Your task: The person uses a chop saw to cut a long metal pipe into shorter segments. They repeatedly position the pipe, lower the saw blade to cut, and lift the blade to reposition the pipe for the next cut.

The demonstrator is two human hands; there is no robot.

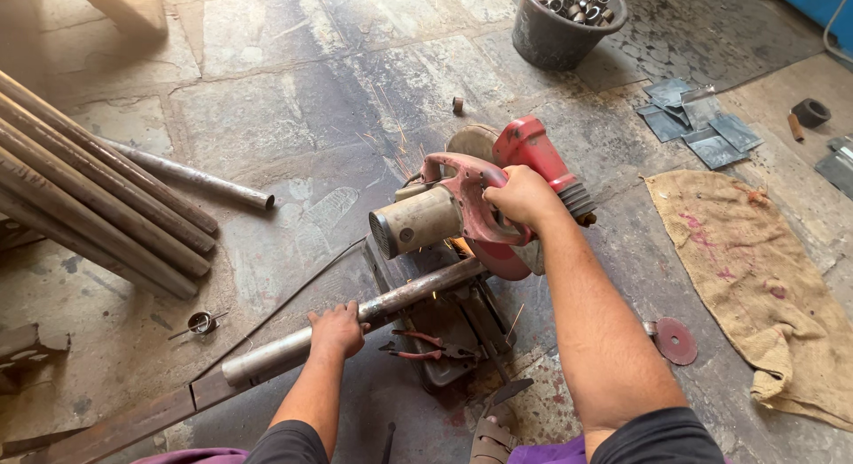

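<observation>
On the stone floor, the left hand gripped the steel pipe; the right hand clenched the chop saw handle; a loosened grip could have let the pipe kick.

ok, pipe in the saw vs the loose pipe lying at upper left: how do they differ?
The pipe in the saw is gripped by the left hand and sits under the red chop saw pressed by the right hand, throwing sparks. The loose pipe lies untouched on the stone floor, beside the stacked pipes. Both are round grey metal tubes.
</observation>
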